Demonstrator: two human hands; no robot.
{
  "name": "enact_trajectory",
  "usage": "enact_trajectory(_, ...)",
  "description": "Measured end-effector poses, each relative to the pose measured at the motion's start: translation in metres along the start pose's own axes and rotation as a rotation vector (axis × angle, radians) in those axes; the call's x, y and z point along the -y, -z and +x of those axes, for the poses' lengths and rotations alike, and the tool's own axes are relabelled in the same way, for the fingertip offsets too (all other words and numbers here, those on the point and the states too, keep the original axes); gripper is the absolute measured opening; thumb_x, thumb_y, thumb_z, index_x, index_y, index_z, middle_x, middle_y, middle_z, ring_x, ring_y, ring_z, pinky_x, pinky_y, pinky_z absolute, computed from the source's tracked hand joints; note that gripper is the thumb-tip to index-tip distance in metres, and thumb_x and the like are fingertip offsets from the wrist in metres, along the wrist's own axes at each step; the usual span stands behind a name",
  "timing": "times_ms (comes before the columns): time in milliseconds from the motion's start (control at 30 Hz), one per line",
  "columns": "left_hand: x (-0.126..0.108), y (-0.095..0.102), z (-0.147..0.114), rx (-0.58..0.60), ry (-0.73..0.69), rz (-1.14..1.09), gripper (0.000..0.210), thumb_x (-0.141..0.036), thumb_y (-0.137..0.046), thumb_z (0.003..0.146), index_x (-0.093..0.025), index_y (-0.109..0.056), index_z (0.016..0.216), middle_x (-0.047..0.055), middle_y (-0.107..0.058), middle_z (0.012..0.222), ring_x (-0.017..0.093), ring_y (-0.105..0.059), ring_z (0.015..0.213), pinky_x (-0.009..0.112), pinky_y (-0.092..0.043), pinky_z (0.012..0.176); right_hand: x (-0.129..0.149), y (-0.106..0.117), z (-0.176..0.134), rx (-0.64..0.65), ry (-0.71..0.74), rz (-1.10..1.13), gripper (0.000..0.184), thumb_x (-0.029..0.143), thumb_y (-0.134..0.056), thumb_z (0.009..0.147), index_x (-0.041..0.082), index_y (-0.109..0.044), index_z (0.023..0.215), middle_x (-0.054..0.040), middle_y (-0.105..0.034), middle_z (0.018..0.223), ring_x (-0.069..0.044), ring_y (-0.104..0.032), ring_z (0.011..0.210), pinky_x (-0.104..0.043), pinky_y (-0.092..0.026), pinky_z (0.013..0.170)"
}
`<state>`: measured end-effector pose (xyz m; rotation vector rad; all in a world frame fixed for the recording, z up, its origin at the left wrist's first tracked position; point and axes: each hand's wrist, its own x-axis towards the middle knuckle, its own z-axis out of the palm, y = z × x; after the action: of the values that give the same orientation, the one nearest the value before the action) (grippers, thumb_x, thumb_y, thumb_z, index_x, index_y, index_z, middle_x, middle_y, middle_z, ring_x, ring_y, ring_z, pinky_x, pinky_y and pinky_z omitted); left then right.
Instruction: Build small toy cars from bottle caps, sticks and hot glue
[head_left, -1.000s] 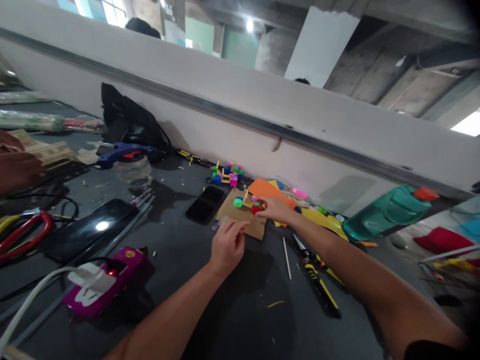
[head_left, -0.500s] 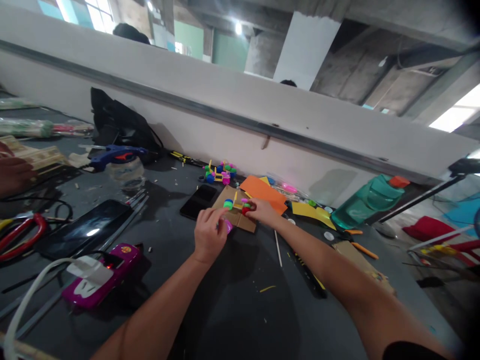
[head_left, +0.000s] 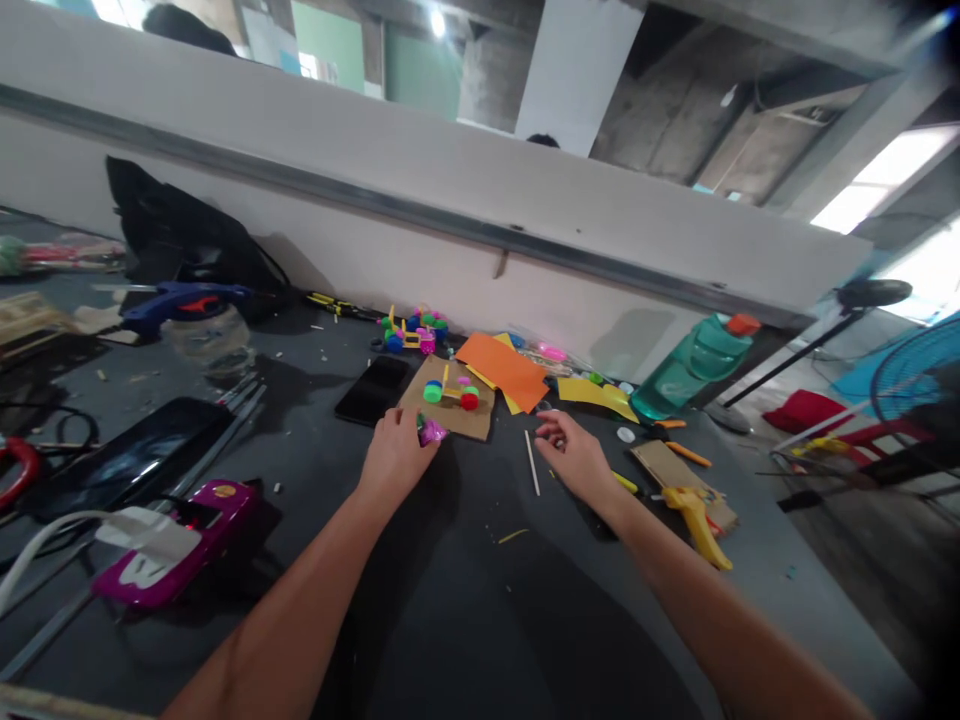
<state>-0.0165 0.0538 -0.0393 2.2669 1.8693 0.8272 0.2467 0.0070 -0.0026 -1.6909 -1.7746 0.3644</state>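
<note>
My left hand (head_left: 394, 450) is closed around a shiny purple piece (head_left: 433, 432) that shows past its fingertips; its exact kind is unclear. Just beyond, a small toy car (head_left: 451, 394) with blue-green and red wheels and a yellow upright rests on a piece of cardboard (head_left: 472, 425). To the right, my right hand (head_left: 577, 452) hovers with loosely curled fingers apart and nothing visible in them. A thin white stick (head_left: 532, 463) lies on the dark table left of that hand. Orange paper (head_left: 504, 370) lies behind the two hands.
A black phone (head_left: 373, 388) lies left of the cardboard, with more colourful toy cars (head_left: 412, 330) behind. A purple power strip (head_left: 180, 545), blue glue gun (head_left: 187, 305) and jar (head_left: 210, 340) are at left. A teal bottle (head_left: 694, 368) and yellow glue gun (head_left: 697, 525) are at right.
My right hand has let go of the toy car and moved right and toward me. The car now stands alone on the cardboard. My left hand still holds the purple piece. The view has turned right.
</note>
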Motion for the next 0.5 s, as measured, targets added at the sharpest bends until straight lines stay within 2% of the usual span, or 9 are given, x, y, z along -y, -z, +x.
enact_trajectory(100,0.0,-0.004,0.002,0.003,-0.082,-0.06,0.044,-0.03,-0.056,0.077,-0.013,-0.051,0.117,0.014,-0.053,0.106,0.027,-0.053,0.098,0.038,-0.042,0.086,-0.005,0.013,-0.018,0.044,-0.047,-0.158,0.018,0.029,-0.048,0.08,0.02,-0.062,0.088,-0.0008,-0.065,0.077,-0.013,-0.058,0.068,-0.025,-0.043,0.065)
enact_trajectory(200,-0.001,-0.004,0.004,-0.037,-0.135,-0.053,0.044,-0.027,-0.057,0.076,-0.014,-0.051,0.118,0.015,-0.052,0.111,0.029,-0.05,0.104,0.042,-0.041,0.089,-0.004,0.007,-0.028,0.183,-0.092,-0.326,0.02,0.035,-0.049,0.081,0.019,-0.062,0.078,-0.0031,-0.066,0.076,-0.015,-0.059,0.071,-0.024,-0.04,0.063)
enact_trajectory(300,-0.006,0.003,0.002,-0.201,-0.087,-0.052,0.046,-0.03,-0.06,0.074,-0.016,-0.053,0.117,0.016,-0.049,0.119,0.033,-0.046,0.109,0.048,-0.039,0.091,-0.002,-0.01,-0.029,0.226,-0.158,-0.394,0.016,0.031,-0.055,0.077,0.016,-0.062,0.076,-0.0079,-0.066,0.078,-0.018,-0.06,0.073,-0.024,-0.038,0.062)
enact_trajectory(367,-0.015,0.008,-0.004,-0.292,-0.136,-0.122,0.039,-0.028,-0.058,0.076,-0.017,-0.055,0.114,0.016,-0.05,0.12,0.032,-0.045,0.112,0.048,-0.037,0.095,-0.002,-0.018,-0.027,0.225,-0.197,-0.376,0.011,0.023,-0.056,0.074,0.015,-0.062,0.07,-0.0095,-0.066,0.072,-0.019,-0.061,0.069,-0.025,-0.037,0.059)
enact_trajectory(433,-0.028,0.008,-0.013,-0.239,-0.241,-0.253,0.029,-0.024,-0.051,0.081,-0.018,-0.059,0.108,0.013,-0.056,0.115,0.028,-0.049,0.109,0.043,-0.037,0.096,-0.002,-0.02,-0.026,0.228,-0.235,-0.338,0.011,0.018,-0.054,0.071,0.015,-0.062,0.065,-0.0084,-0.065,0.065,-0.018,-0.06,0.063,-0.024,-0.035,0.055)
enact_trajectory(467,-0.036,0.005,-0.019,-0.143,-0.274,-0.343,0.024,-0.024,-0.048,0.082,-0.02,-0.062,0.102,0.01,-0.061,0.106,0.025,-0.053,0.103,0.04,-0.041,0.092,-0.001,-0.019,-0.027,0.226,-0.251,-0.313,0.011,0.018,-0.054,0.07,0.015,-0.062,0.064,-0.0072,-0.065,0.063,-0.017,-0.06,0.061,-0.024,-0.035,0.054)
enact_trajectory(500,-0.044,0.001,-0.026,0.011,-0.291,-0.442,0.022,-0.025,-0.046,0.084,-0.02,-0.064,0.096,0.008,-0.065,0.096,0.023,-0.058,0.094,0.037,-0.045,0.086,0.001,-0.018,-0.029,0.223,-0.262,-0.286,0.011,0.019,-0.054,0.07,0.015,-0.062,0.064,-0.0056,-0.065,0.062,-0.016,-0.059,0.06,-0.023,-0.035,0.053)
